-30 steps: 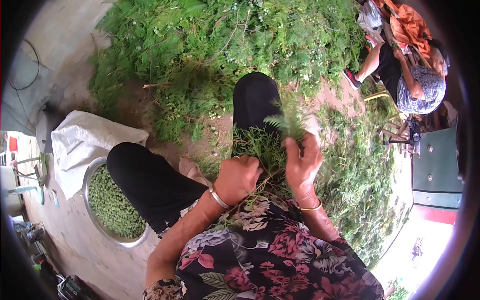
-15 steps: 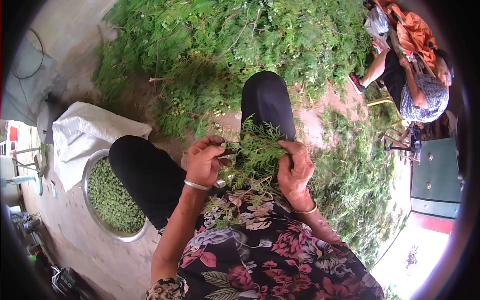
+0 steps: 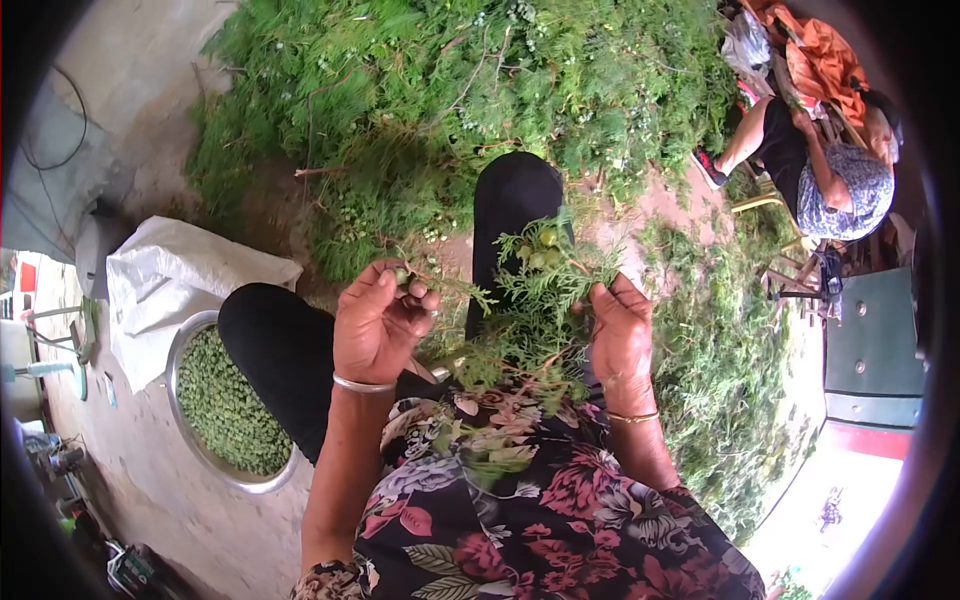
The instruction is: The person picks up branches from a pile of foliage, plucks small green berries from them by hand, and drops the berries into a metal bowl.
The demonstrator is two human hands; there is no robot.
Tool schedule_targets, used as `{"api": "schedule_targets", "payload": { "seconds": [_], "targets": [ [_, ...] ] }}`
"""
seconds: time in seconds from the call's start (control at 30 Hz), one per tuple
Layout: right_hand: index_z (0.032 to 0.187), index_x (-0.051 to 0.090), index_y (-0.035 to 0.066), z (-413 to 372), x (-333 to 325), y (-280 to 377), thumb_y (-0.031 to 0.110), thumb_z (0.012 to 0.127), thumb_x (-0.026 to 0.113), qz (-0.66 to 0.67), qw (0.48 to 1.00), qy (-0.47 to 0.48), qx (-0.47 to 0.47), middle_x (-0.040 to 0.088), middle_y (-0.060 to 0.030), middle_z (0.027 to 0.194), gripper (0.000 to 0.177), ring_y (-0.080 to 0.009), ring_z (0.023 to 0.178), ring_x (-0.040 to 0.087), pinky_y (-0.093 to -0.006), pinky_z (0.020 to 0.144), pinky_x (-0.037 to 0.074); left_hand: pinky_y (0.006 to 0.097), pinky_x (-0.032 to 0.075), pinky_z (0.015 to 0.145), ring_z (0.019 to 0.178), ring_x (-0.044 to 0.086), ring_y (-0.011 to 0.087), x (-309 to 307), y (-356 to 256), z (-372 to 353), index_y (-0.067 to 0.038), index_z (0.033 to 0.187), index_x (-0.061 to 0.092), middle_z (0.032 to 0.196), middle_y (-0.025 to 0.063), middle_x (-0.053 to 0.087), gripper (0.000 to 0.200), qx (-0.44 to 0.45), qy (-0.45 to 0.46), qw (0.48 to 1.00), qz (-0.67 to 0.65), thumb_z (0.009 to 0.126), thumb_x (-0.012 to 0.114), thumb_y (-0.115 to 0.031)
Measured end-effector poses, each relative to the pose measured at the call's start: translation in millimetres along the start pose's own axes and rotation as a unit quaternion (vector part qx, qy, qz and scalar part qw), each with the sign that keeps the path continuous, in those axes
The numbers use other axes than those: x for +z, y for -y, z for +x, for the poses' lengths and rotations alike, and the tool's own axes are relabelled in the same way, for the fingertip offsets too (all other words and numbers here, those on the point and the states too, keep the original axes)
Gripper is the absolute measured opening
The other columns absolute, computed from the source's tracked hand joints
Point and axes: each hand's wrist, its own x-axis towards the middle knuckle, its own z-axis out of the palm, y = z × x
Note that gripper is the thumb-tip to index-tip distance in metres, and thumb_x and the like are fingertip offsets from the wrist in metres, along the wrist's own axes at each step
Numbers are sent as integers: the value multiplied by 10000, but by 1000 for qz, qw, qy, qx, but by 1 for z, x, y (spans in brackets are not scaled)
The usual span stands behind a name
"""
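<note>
My right hand [image 3: 622, 335] is closed on a leafy green conifer branch [image 3: 540, 285] that hangs over my knee and lap. Small round green cones [image 3: 543, 250] show among its upper leaves. To the left, my left hand [image 3: 375, 325] pinches a small green sprig [image 3: 455, 288], with what looks like a green cone [image 3: 402, 275] at the fingertips. Loose bits of greenery lie on my flowered shirt [image 3: 560, 490]. Beside my left knee stands a metal basin [image 3: 258, 487] filled with small green cones [image 3: 225, 400].
A large heap of cut conifer branches [image 3: 420, 90] spreads in front, with more greenery [image 3: 700, 370] at the right. A white sack [image 3: 160, 270] lies behind the basin. Another person [image 3: 845, 195] sits at the upper right, near a green panel [image 3: 870, 340].
My hands have moved apart: the left one left and slightly up, holding a sprig, the right one a little to the right. Cones on the branch now show.
</note>
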Motion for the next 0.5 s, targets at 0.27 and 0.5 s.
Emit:
{"api": "schedule_targets", "payload": {
  "seconds": [0.27,0.5],
  "targets": [
    [922,623,-6,4,-16,7,85,792,734,20,998,63,13,659,-90,772,194,-158,671,593,-258,622,462,227,488,514,680,646,136,73,24,-1,43,925,609,807,108,664,89,-24,51,909,414,861,549,28],
    [1000,623,-15,-4,-1,7,-10,744,743,-60,989,130,32,675,-41,930,283,-97,821,592,-242,746,494,218,433,472,543,550,63,60,65,9,50,913,598,730,62,631,87,91,113,813,564,837,620,17]
  ]
}}
